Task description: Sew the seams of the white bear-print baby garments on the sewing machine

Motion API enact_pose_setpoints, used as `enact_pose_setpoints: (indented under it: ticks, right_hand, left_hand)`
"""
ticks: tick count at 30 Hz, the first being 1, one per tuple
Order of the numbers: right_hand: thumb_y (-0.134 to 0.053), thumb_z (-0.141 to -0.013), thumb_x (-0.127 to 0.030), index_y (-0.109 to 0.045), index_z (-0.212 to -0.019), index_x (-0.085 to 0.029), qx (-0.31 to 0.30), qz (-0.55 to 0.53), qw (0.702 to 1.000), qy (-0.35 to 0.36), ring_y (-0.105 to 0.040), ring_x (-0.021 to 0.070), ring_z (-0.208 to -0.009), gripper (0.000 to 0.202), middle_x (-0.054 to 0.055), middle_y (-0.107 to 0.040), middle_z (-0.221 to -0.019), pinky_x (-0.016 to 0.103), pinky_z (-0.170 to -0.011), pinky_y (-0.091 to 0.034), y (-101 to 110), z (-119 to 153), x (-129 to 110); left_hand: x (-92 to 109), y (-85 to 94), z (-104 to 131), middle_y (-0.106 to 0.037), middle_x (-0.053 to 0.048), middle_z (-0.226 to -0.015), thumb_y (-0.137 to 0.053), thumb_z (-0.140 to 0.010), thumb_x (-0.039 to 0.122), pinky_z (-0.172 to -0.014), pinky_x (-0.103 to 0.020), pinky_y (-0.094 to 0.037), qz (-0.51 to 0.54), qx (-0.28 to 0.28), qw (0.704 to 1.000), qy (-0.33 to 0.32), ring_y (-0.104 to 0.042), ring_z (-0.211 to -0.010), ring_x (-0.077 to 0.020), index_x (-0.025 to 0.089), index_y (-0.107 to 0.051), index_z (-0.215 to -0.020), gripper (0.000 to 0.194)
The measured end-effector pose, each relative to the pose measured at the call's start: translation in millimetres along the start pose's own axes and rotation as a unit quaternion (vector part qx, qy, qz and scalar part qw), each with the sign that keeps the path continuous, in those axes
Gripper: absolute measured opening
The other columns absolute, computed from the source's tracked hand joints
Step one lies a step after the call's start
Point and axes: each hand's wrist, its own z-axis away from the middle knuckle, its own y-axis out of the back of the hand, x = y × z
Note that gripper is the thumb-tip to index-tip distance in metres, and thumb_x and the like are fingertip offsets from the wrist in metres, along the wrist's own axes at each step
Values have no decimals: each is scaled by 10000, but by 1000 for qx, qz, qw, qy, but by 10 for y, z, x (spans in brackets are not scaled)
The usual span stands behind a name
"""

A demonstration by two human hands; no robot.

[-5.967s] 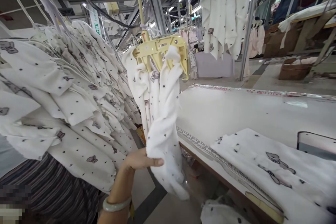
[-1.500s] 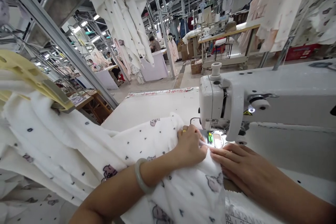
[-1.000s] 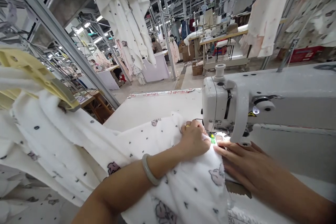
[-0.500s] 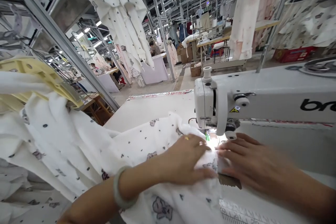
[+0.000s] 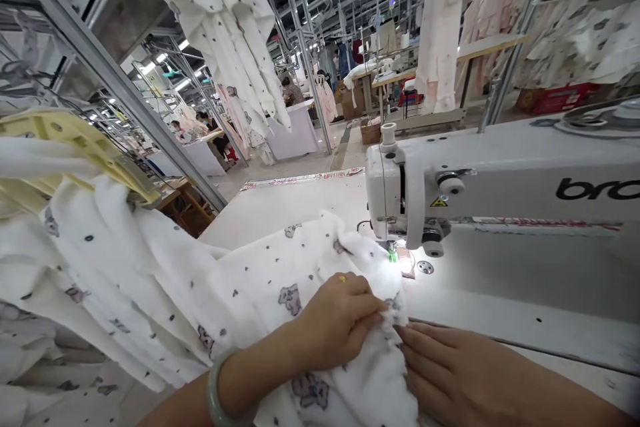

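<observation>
White fleecy fabric (image 5: pixel 260 280) printed with grey bears and small dots spreads over the machine table and drapes to the left. My left hand (image 5: pixel 345 320), with a ring and a pale bangle, pinches the fabric near its right edge. Flat beside that edge lies my right hand (image 5: pixel 445 360), its fingers stretched out and fingertips touching the fabric. Just beyond both hands is the lit needle area (image 5: pixel 397 255) of a white sewing machine (image 5: pixel 480 173); the fabric edge reaches up to it.
A yellow plastic clamp hanger (image 5: pixel 75 140) holds fabric at the left. More printed garments (image 5: pixel 225 33) hang above. Metal poles, other worktables, cartons and people are in the background. The white tabletop (image 5: pixel 300 203) extends behind the fabric.
My left hand has closed into a pinch and moved slightly down and left. My right hand has drawn back toward me from beside the needle and lies lower along the fabric edge.
</observation>
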Motion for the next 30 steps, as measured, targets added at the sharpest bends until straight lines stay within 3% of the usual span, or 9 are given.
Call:
enact_pose_setpoints:
  ticks: [3,6,10,15,21,24,27,30]
  right_hand:
    - [-358,-1059,-71,-718,-995,-170,-16,-45,999,-20,-683,212,-847,379,83,-753,-912,355,-838,-548,56,-3,42]
    - [-302,-1104,-110,-704,-1044,-172,-12,-77,996,-40,-675,187,-804,412,67,-746,-889,315,-750,-540,151,-28,99]
    - [-248,-1111,-104,-693,-1015,-175,-15,-93,994,-49,-671,181,-765,460,45,-720,-805,308,-714,-537,179,-34,115]
    - [-314,-1095,-96,-670,-957,-181,-17,-90,994,-58,-705,182,-777,392,55,-742,-835,301,-737,-565,33,72,161]
    - [-315,-1103,-118,-684,-1090,-173,-22,-60,994,-86,-751,171,-947,373,77,-792,-1066,298,-896,-609,22,47,432]
    - [-424,-1085,-176,-679,-988,-194,-32,-67,992,-100,-728,213,-925,274,78,-771,-1001,373,-941,-583,97,-9,458]
    - [-479,-1064,-238,-648,-864,-222,-65,-116,988,-78,-668,230,-823,262,59,-712,-848,410,-888,-551,91,-1,308]
    - [-418,-1080,-274,-669,-927,-224,-66,-145,987,-36,-629,249,-840,298,65,-712,-887,438,-903,-514,-31,54,71]
  left_hand:
    - [-10,-73,5,-731,-127,-1216,-508,-975,160,-1076,-432,-471,-57,-51,994,-75,-669,-1114,-253,148,-719,-1086,238]
    - [-13,-108,-13,-742,-107,-1265,-474,-990,145,-1179,-429,-399,-71,-104,988,-88,-671,-1197,-234,146,-691,-1098,243]
    - [-1,-103,-42,-747,-98,-1271,-491,-985,168,-1190,-442,-389,-100,-131,983,-78,-690,-1167,-237,163,-694,-1104,235]
    - [-43,-123,-123,-735,-98,-1306,-541,-958,172,-1204,-463,-379,-129,-149,977,-81,-676,-1202,-256,143,-694,-1154,251]
    - [-295,-129,-466,-729,-104,-1274,-502,-1006,139,-1163,-440,-423,-152,-164,973,-62,-690,-1137,-242,144,-708,-1088,221]
    - [-387,-75,-629,-710,-112,-1264,-490,-1026,148,-1152,-416,-438,-141,-174,973,-53,-678,-1140,-235,144,-706,-1063,219]
    - [-293,31,-636,-681,-121,-1264,-466,-1055,217,-1128,-444,-460,-123,-167,978,-24,-643,-1172,-258,151,-705,-1143,264]
    - [-15,126,-455,-658,-145,-1272,-520,-1040,345,-1099,-488,-482,-86,-126,988,25,-604,-1193,-303,139,-667,-1286,353]
